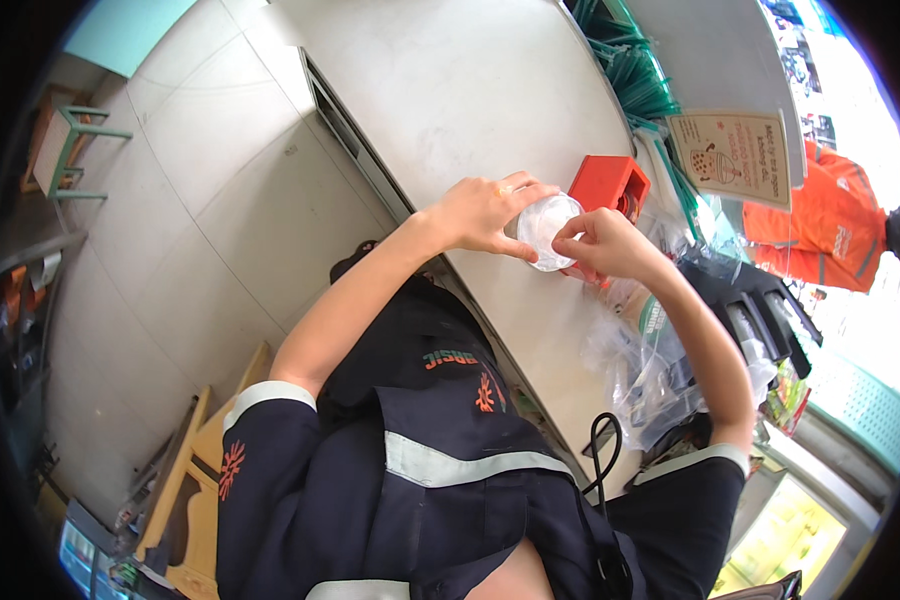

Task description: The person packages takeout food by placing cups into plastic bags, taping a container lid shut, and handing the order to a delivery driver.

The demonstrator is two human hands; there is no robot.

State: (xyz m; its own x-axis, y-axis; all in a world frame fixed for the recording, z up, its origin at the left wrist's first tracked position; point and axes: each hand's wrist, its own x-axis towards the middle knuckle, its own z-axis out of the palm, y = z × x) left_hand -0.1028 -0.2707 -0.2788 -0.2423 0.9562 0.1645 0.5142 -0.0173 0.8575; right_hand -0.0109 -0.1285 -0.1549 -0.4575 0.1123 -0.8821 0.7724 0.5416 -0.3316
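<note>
A clear plastic cup with whitish contents or lining stands on the white counter. My left hand is curved around its near-left side, thumb and fingers apart against the wall. The fingertips of my right hand are pinched together over the cup's right side; whether they grip its rim or something small cannot be told. A red box with an open side stands just beyond the cup. Part of a small red item shows beneath my right hand.
Clear plastic bags and a black rack lie to the right. Green-edged clear panels and a printed sign line the counter's far edge. A person in an orange jacket is beyond. A black cable loops near my body.
</note>
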